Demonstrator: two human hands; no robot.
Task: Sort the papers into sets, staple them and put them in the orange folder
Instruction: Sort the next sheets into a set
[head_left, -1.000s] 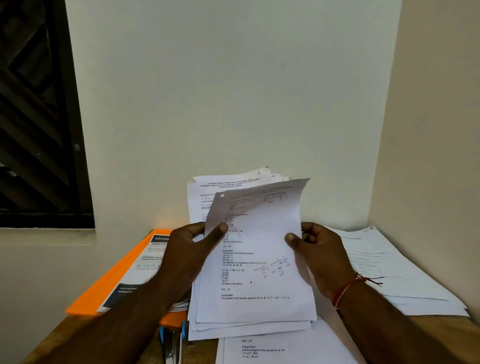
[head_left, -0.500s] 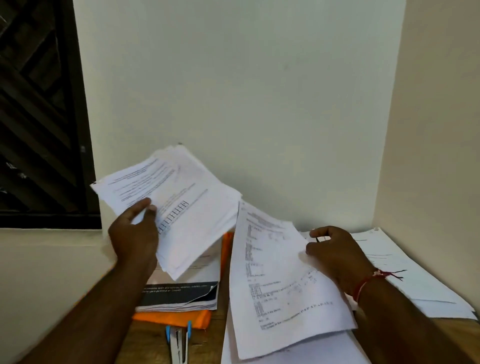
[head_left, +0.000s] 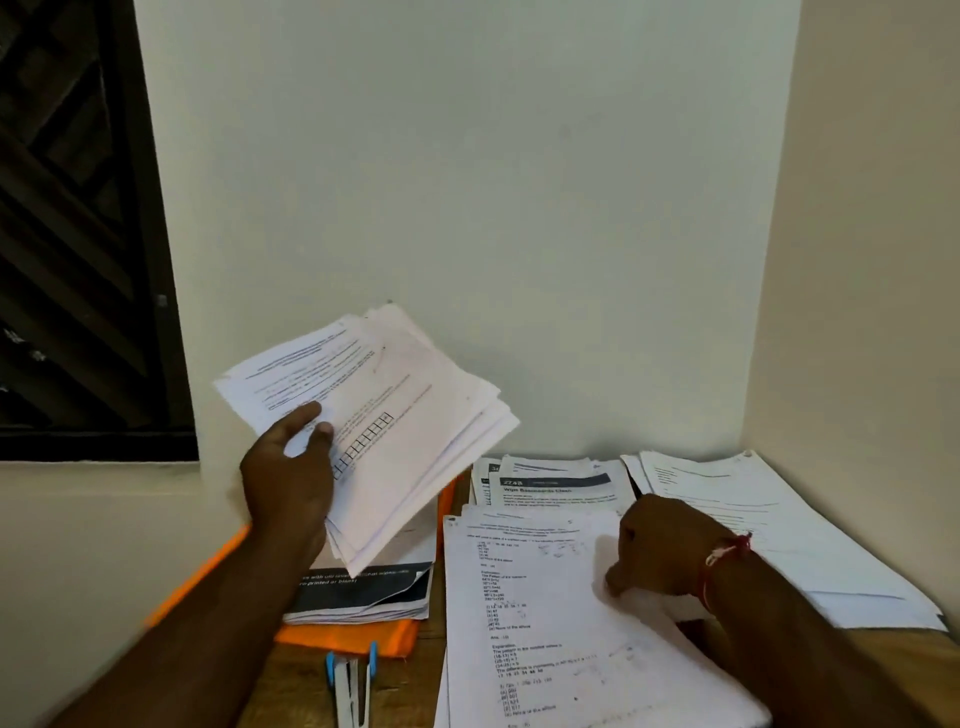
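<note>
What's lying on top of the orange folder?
A stack of printed papers with a black band lies on the flat orange folder. The left hand holds a white paper bundle in front, hiding the stack's far part.

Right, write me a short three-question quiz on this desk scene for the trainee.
1. Fill in: the stapler lies by the near edge of the ____ folder.
2. True or false: the left hand holds a sheaf of papers in the air.
3. The right hand rests on: A the stapler, B the folder, C the middle paper pile.
Key: 1 orange; 2 true; 3 C.
</note>
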